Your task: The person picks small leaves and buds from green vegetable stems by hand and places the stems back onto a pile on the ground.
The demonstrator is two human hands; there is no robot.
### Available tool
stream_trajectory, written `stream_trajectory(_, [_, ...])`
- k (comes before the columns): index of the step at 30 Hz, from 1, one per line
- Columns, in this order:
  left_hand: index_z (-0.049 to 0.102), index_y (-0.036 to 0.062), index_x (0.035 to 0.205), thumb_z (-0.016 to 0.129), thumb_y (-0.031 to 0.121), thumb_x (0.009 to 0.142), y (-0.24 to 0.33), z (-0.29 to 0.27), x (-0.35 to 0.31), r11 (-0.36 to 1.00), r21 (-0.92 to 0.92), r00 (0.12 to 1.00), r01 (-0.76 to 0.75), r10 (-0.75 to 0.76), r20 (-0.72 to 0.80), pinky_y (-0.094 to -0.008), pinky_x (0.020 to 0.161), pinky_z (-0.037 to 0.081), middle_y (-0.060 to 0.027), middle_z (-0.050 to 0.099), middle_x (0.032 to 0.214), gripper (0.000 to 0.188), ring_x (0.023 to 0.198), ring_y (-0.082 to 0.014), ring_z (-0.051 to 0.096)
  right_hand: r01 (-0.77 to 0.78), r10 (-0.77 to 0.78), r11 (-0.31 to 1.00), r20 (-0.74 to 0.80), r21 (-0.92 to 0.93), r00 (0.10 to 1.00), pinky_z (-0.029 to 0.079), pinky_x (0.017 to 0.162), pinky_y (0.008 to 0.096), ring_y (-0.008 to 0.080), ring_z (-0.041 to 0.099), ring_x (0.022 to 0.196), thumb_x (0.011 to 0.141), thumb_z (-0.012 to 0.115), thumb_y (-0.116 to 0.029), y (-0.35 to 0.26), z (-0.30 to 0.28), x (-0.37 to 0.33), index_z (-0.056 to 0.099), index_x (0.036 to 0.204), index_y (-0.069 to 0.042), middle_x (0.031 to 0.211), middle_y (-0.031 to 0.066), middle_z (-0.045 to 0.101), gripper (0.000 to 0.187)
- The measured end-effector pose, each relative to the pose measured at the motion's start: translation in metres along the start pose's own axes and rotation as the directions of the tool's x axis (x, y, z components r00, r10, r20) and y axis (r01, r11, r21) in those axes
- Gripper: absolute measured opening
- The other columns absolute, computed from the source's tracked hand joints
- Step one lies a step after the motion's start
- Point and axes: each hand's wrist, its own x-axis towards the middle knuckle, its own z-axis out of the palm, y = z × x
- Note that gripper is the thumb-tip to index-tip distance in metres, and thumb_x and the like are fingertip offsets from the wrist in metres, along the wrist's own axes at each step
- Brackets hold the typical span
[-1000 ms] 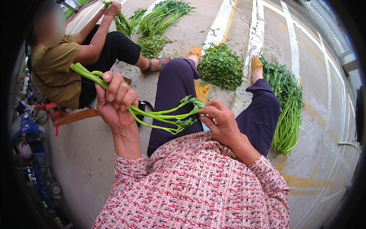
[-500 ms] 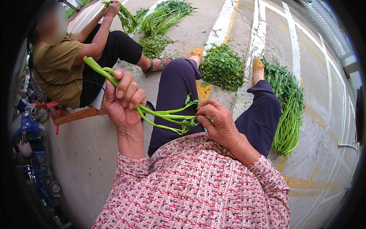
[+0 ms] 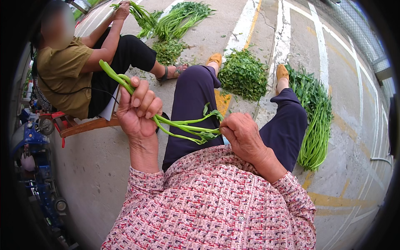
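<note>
My left hand (image 3: 141,106) is closed around a small bunch of water spinach stems (image 3: 183,128). Their thick ends stick out at the upper left, and the thinner ends with a few leaves reach right over my lap. At the leafy ends my right hand (image 3: 242,135) is closed in a pinch, thumb against forefinger, at the tip of a stem. Between my feet lies a heap of loose green leaves (image 3: 243,75). By my right foot rests a long pile of leafy water spinach (image 3: 312,121).
At the left a co-worker (image 3: 66,77) sits on a wooden stool (image 3: 87,127), holding a green bunch. Beyond are another pile of stems (image 3: 183,21) and a leaf heap (image 3: 168,51). A blue vehicle (image 3: 35,154) stands at the left rim, a mesh fence (image 3: 358,25) at the upper right.
My left hand and the stems have shifted slightly right. My right hand has moved a little right and down, still pinching at the stem tips. The co-worker's bunch has swung slightly.
</note>
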Motion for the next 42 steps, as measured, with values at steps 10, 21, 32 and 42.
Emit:
stream_trajectory(10, [0.049,-0.0007,0.101,0.053,0.02,0.094,0.007,-0.003,-0.001,0.998,0.05,1.0,-0.031,0.031,-0.006,-0.0239,0.043,0.031,-0.001,0.04,0.065,0.022,0.045,-0.0074,0.032,-0.627,0.34,0.556,0.539,0.546,0.77,0.036,0.053,0.0249,0.005,0.044,0.061,0.087,0.065,-0.023,0.01,-0.018,-0.012,0.063,0.078,0.0,0.063,-0.0032,0.052,0.025])
stream_trajectory(21, [0.051,-0.0009,0.101,0.052,0.021,0.095,0.022,-0.009,-0.001,0.992,0.088,0.996,-0.087,0.087,0.0,-0.0243,0.045,0.031,-0.0006,0.04,0.066,0.023,0.045,-0.0075,0.032,-0.686,0.424,0.083,0.597,0.723,0.681,0.041,0.058,0.0207,0.0066,0.05,0.064,0.084,0.066,-0.012,0.034,-0.024,-0.046,0.064,0.1,0.003,0.074,-0.0002,0.059,0.022])
stream_trajectory(32, [0.051,-0.0008,0.101,0.053,0.02,0.094,0.025,-0.006,0.0,0.982,0.152,0.993,-0.114,0.118,-0.023,-0.0236,0.046,0.031,-0.0005,0.039,0.065,0.022,0.045,-0.0077,0.031,-0.706,0.517,0.23,0.531,0.67,0.672,0.039,0.055,0.0199,0.0063,0.048,0.058,0.085,0.06,-0.006,0.038,-0.033,-0.053,0.062,0.107,0.006,0.073,0.0028,0.061,0.025])
stream_trajectory(42, [0.052,0.0004,0.102,0.052,0.024,0.095,0.026,0.007,-0.001,0.957,0.259,0.991,-0.131,0.129,0.025,-0.0238,0.046,0.03,0.0002,0.038,0.066,0.024,0.046,-0.0072,0.03,-0.781,0.562,0.491,0.545,0.386,0.622,0.042,0.056,0.0184,0.004,0.05,0.059,0.085,0.053,-0.003,0.049,-0.026,-0.052,0.063,0.105,0.006,0.076,0.0012,0.066,0.024])
